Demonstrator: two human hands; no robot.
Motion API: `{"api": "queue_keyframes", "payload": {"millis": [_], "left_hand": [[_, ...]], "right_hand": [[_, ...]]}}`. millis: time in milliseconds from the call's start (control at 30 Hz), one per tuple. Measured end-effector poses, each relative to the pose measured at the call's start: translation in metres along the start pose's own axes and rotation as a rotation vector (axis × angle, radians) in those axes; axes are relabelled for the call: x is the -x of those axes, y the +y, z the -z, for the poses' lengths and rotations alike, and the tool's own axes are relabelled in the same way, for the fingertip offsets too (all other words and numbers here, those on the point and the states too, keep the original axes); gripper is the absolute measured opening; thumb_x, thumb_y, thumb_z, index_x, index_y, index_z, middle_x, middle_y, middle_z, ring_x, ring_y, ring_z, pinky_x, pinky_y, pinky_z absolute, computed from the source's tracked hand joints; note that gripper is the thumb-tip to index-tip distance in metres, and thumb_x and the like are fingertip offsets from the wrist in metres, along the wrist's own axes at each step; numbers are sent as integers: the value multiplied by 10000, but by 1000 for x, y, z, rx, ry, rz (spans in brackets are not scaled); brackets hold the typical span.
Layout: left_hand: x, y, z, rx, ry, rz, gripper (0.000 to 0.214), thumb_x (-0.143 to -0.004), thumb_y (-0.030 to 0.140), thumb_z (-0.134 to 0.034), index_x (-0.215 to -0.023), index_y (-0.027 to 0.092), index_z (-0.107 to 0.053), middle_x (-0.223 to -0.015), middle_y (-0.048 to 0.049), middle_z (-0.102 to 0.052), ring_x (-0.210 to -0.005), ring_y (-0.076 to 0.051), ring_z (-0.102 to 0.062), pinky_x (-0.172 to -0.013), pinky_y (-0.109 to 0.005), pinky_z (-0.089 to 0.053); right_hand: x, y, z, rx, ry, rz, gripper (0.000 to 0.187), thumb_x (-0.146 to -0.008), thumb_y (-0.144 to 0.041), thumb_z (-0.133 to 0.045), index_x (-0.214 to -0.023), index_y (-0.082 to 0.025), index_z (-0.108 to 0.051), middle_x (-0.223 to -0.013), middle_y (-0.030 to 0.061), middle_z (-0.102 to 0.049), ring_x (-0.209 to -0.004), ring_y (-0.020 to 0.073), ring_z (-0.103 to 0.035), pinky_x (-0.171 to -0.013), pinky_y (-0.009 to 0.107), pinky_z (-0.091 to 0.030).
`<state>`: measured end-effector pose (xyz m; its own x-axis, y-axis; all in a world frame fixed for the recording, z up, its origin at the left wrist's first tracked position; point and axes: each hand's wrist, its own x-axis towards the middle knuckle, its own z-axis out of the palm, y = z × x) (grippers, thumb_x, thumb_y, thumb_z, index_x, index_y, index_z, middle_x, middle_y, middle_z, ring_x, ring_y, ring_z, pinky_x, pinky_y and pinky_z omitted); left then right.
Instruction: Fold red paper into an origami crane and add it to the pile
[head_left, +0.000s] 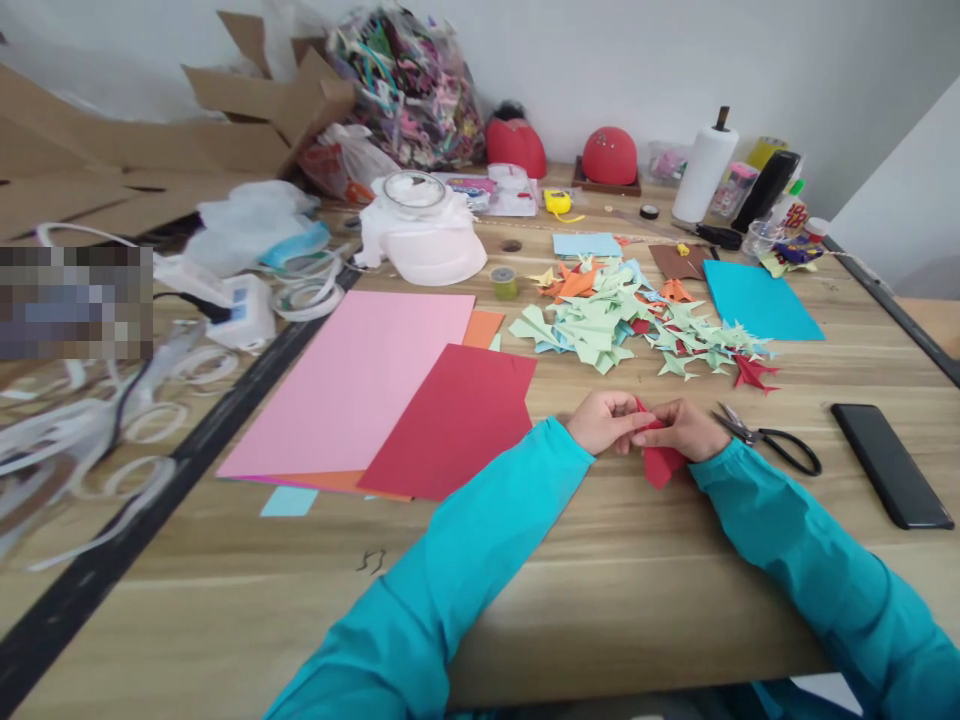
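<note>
A small piece of folded red paper (661, 466) is pinched between my two hands above the wooden table. My left hand (604, 420) grips its left side with thumb and fingers together. My right hand (691, 428) closes on it from the right, and one flap hangs below the fingers. The fingers cover part of the folds. Beyond my hands lies a heap of folded paper pieces (600, 315), mostly pale green, with orange, blue and red ones. Black-handled scissors (780, 445) lie beside my right wrist. Left of my left hand is a red paper sheet (457, 420).
Pink sheets (375, 370) lie under the red one. A black phone (891, 465) lies at right, a blue sheet (765, 300) behind. A white cap (431, 245), yellow tape measure (556, 202) and paper roll (705, 175) stand farther back. Cables and a cardboard box (150, 150) crowd the left.
</note>
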<state>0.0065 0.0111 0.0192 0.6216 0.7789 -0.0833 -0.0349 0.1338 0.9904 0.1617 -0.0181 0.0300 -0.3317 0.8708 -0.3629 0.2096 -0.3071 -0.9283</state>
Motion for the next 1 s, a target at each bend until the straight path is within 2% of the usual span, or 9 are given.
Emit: {"api": "queue_keyframes", "payload": {"millis": [300,633,800,1000], "left_hand": [[-3,-1,1,77,7,-11,356,-619,411,-672,-538,122,-481,-397,31,-522,-303,-62,-464,-318,-162,-347],[-2,2,4,103,-3,65,353,-627,399,-674,-549,113,-483,-401,37,-509,-280,-70,-455,-286,-168,-335],[-2,3,3,106,10,67,330,-641,369,-672,-550,112,-486,-399,38,-510,-279,-69,-460,-283,-162,-339],[-2,4,2,121,28,16,294,-653,342,-664,-576,103,-512,-410,27,-529,-308,-74,-481,-314,-172,-381]], "right_hand": [[-1,5,8,-4,-35,49,336,-642,-434,-670,-725,-108,-662,-649,34,-660,-592,128,-573,-567,246,-433],[4,-3,3,-220,-104,-35,306,-649,-410,-679,-713,-112,-649,-629,44,-667,-577,141,-616,-561,242,-459],[5,-5,1,-156,-100,16,300,-656,-394,-676,-753,-111,-658,-657,46,-671,-603,143,-614,-586,251,-462],[4,-2,1,-104,-54,41,271,-653,-370,-682,-702,-105,-648,-660,44,-665,-594,126,-596,-588,245,-451]]}}
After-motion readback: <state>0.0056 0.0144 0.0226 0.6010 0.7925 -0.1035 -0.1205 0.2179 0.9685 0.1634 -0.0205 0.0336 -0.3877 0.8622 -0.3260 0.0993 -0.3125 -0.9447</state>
